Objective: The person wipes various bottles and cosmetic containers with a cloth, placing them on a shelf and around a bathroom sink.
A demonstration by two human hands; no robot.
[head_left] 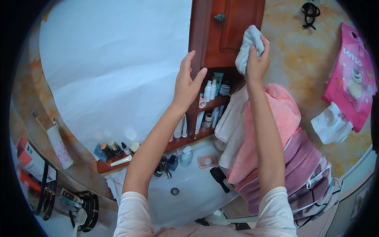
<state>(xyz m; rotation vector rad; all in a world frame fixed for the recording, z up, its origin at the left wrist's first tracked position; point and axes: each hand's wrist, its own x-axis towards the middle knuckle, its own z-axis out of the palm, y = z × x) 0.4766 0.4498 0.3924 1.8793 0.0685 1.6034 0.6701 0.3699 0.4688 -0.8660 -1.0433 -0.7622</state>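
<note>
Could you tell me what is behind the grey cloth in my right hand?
Beyond the grey cloth, the wooden cabinet door shows on the left and the marbled wall on the right. Covered by the cloth and right hand, the door's lower right corner cannot be seen.

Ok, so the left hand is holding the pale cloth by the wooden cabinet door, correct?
Not the left hand: the head view shows the right hand holding the pale cloth by the wooden cabinet door. The left hand is open with nothing in it.
</note>
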